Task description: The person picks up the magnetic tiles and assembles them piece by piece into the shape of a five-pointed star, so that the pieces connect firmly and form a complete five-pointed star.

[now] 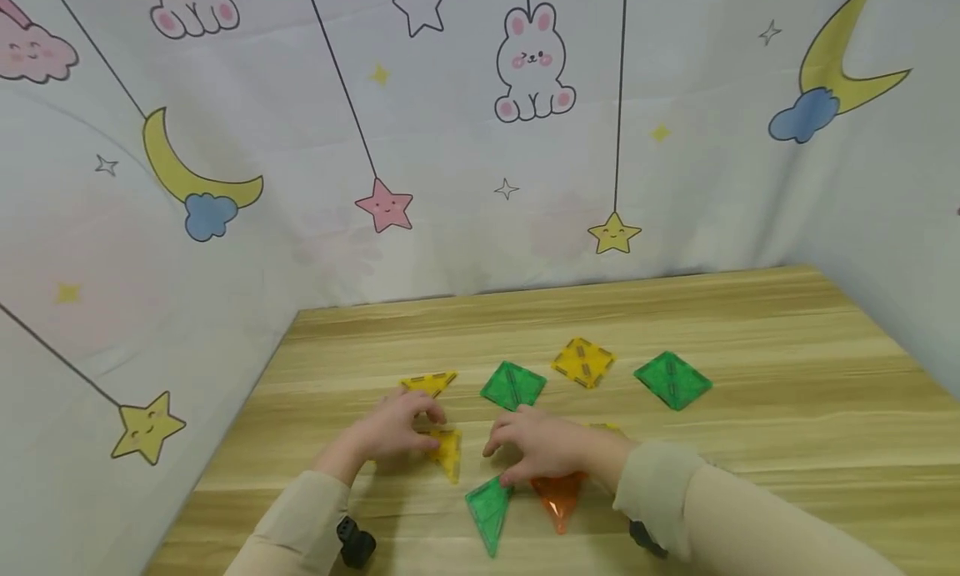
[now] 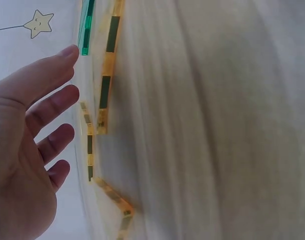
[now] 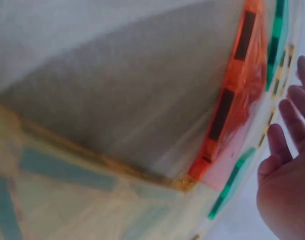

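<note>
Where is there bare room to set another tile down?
The tabletop is bare right of the rightmost green diamond, left of the left hand, and between the yellow diamond and the backdrop. It's crowded around the right hand, near the orange tile and green triangle.

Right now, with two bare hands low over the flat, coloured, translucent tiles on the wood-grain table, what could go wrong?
1. The right hand is close to the upper end of the green, translucent, plastic-looking triangle, so it might nudge it.
2. The left hand is close to the yellow, translucent, plastic-looking triangle; a careless sweep could knock it.
3. The right wrist partly hides another yellow translucent tile in the head view, so it may be overlooked.
</note>
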`<state>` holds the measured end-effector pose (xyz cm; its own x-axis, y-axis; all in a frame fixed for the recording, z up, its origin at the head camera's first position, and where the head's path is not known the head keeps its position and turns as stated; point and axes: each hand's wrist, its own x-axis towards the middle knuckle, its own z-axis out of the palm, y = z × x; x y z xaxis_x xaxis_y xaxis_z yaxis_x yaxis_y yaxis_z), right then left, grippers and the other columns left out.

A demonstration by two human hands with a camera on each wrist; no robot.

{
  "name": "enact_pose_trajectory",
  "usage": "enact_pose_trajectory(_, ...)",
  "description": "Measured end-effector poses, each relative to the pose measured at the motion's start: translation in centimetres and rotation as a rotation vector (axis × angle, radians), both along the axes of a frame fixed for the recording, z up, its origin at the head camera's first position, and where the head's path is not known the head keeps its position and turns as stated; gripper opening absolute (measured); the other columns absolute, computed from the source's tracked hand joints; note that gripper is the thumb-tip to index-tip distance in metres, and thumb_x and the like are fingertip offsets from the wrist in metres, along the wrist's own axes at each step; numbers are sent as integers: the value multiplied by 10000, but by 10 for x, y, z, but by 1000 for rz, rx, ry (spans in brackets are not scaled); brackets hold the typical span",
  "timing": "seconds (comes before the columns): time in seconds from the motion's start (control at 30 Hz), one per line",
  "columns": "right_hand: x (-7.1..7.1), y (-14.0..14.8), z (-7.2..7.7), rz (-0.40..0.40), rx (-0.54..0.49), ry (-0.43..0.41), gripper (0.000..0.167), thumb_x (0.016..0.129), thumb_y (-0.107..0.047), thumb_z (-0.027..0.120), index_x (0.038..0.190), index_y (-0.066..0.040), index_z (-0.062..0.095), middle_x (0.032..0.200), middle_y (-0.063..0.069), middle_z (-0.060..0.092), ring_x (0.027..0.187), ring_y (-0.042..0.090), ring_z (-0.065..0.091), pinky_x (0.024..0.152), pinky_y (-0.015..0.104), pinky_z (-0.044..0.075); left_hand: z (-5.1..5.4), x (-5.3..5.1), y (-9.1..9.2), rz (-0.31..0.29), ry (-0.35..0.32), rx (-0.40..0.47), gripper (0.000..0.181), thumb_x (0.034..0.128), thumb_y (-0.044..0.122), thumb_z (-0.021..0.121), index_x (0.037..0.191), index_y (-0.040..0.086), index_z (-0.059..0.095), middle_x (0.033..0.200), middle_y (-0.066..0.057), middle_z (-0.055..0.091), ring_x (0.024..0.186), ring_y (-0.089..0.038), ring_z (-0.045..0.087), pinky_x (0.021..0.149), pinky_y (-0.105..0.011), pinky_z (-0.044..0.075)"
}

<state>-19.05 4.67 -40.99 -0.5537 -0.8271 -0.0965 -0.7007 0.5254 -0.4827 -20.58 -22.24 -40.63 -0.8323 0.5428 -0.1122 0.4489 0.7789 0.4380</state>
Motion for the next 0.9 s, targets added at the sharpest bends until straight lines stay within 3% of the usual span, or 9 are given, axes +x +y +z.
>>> enact_pose_trajectory(0.27, 7, -3, -9, 38, -1, 46, 217, 809, -322, 731, 1001, -231, 689, 1026, -126, 512, 965, 63, 440, 853, 234, 378, -10, 1, 6, -14, 22, -10, 185, 790, 254, 756, 932, 207, 647, 925, 119, 591, 926, -166, 495, 820, -464, 301)
enact_pose_trajectory(0.57, 9, -17, -15, 100, -59, 147, 220, 824, -354, 711, 996, -220, 684, 990, -93, 512, 915, 51, 449, 803, 193, 376, -17, -9, 31, -58, 151, -10, 173, 835, 263, 716, 994, 210, 677, 982, 101, 616, 953, -178, 485, 837, -464, 347)
enact_pose_trajectory(0.7, 5, -20, -14, 19, -74, 127, 285, 828, -350, 711, 1066, -197, 676, 1080, -59, 552, 983, 97, 467, 841, 237, 395, -15, -8, 35, -49, 158, 3, 182, 840, 277, 709, 1012, 227, 679, 1026, 104, 624, 979, -168, 481, 843, -469, 335)
enact_pose_trajectory(0.9, -8, -14, -9, -113, -37, 70, 354, 865, -307, 680, 1187, -165, 640, 1238, -14, 531, 1108, 192, 450, 917, 338, 397, -12, 3, 26, -26, 86, 62, 254, 767, 318, 772, 966, 211, 656, 1010, 102, 619, 979, -187, 456, 875, -482, 310)
